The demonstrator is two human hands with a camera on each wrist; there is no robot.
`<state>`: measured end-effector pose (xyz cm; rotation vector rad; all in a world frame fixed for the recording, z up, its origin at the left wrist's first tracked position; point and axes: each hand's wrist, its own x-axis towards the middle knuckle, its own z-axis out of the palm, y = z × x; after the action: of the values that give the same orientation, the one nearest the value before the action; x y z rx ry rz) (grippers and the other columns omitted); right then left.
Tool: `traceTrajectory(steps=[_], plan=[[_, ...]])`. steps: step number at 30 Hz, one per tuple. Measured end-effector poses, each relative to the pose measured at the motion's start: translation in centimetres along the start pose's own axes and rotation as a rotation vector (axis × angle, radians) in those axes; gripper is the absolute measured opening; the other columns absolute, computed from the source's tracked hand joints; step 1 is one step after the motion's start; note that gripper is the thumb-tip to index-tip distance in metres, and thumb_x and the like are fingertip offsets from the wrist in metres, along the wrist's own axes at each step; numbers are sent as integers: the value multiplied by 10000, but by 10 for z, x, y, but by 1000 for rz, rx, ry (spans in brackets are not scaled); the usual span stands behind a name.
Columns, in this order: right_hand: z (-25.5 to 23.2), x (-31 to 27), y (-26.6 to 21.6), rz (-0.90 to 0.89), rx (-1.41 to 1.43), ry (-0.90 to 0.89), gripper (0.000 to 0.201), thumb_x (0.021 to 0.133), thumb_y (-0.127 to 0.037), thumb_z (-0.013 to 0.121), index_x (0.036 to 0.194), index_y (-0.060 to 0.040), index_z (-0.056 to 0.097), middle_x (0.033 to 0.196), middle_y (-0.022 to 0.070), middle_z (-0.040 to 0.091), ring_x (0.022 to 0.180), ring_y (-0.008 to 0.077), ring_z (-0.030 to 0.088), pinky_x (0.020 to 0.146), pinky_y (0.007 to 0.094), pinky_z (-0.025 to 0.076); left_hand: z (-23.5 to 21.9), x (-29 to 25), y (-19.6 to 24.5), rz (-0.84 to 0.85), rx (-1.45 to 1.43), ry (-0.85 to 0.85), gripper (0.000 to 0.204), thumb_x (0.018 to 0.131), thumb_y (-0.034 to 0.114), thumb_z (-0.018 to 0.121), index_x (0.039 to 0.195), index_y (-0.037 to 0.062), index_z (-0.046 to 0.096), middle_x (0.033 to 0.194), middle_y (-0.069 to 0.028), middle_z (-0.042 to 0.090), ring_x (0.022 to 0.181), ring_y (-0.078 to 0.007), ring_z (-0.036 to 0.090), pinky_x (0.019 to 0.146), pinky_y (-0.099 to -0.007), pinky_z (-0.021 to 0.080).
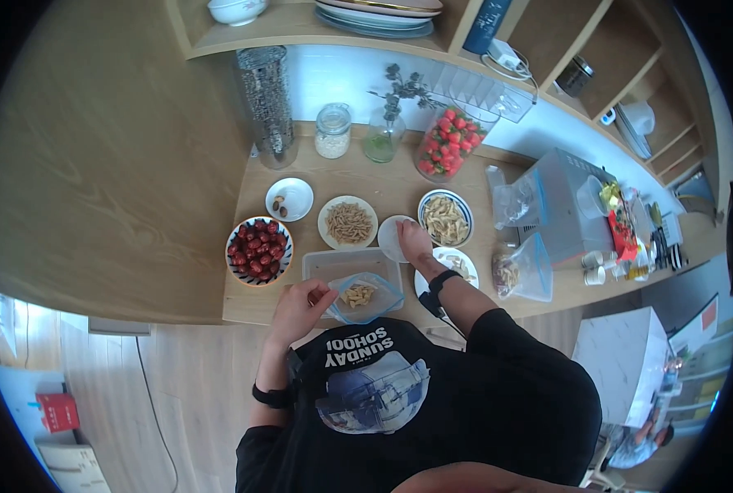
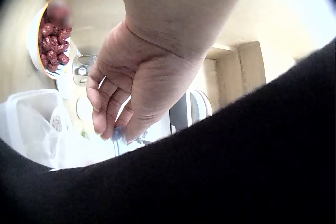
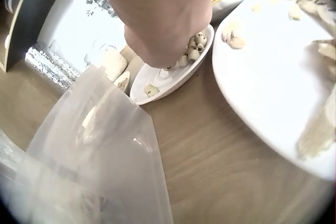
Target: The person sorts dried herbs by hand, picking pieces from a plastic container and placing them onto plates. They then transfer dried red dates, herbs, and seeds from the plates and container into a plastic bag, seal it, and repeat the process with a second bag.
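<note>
And here, spread wide, a long pale counter (image 1: 366,177) of smooth wood grain. Black shirt (image 2: 252,182), soft and matt, blocking the lower part of the left wrist view. Over on the right, a boxy grey metal appliance (image 1: 563,230); at the back, a tall clear jar (image 1: 438,175) heaped with strawberries (image 1: 452,140). Front and centre, a rectangular box (image 1: 323,263) of cloudy plastic. To its left, a round bowl (image 2: 33,50) of glossy, wrinkled red dates (image 2: 51,45); to its right, a smooth white plate (image 3: 262,77) of thin pale slices (image 3: 233,36). Overlapping the box, a limp clear bag (image 1: 387,294) with a blue edge, pale pieces (image 1: 356,296) inside. Pinches that edge with the left hand (image 1: 302,308), thumb to fingertips! Reaches, well apart, into a small white dish (image 1: 385,241) with the right hand (image 1: 415,241); fingers hidden, cannot tell the grip. Smallest of all, in that dish, rounded pale seeds (image 3: 193,53) with holes.
</note>
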<state>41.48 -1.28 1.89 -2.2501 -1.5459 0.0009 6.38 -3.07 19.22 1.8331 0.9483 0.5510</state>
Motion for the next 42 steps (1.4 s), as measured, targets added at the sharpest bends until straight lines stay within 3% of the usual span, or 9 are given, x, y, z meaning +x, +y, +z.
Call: traceTrajectory(steps=[2,9,20,30,32,34,35,42], plan=[[6,-3,0,-49,-120,-26,343,1021,-302,487,881,-22,625,836,210,696,749,392,694,655,491,565,-1,2,0,1,9,-18,205,923,188,703,863,-7,685,677,-58,677,613,-108,638,590,-266,495],[11,-2,-6,-130,-139,-41,309,1015,-276,486,933,6,582,799,216,692,709,390,695,604,463,570,-4,0,0,4,8,-10,207,922,189,702,860,-7,686,674,-65,675,609,-113,637,591,-270,499],[2,3,-15,-30,-109,-121,251,1022,-263,463,1054,-19,414,748,232,686,687,428,685,573,523,553,4,-20,-3,-11,-32,154,167,903,144,721,844,-6,678,670,-69,669,600,-127,634,584,-285,499],[10,7,-11,-11,-177,-222,282,1023,-295,431,1070,-19,468,859,212,707,747,406,702,646,514,566,21,-28,-2,-45,-46,244,172,899,142,722,837,-12,677,660,-80,661,587,-124,622,569,-295,486],[16,5,-5,-121,-201,-108,277,1019,-302,461,1017,-26,488,795,220,696,718,420,690,619,522,563,23,-29,1,-59,-45,234,173,900,141,721,836,-13,676,656,-80,658,581,-122,616,565,-295,482],[14,3,-1,-177,-145,-71,291,1007,-319,495,986,-31,529,842,209,691,723,419,686,633,518,565,24,-30,7,-76,-52,247,188,893,163,720,840,-13,680,679,-128,671,617,-202,663,613,-333,513],[12,0,-4,-212,-132,-22,297,1003,-325,506,970,-32,546,850,201,688,714,416,684,630,514,566,23,-31,9,-80,-29,237,179,894,151,719,841,-14,676,679,-128,675,606,-196,662,603,-324,513],[21,10,5,-251,-185,-104,310,1006,-322,507,907,-43,599,836,186,682,717,379,690,634,486,567,25,-30,11,-70,-28,210,153,895,121,716,840,-13,666,673,-120,679,604,-184,671,592,-308,515]])
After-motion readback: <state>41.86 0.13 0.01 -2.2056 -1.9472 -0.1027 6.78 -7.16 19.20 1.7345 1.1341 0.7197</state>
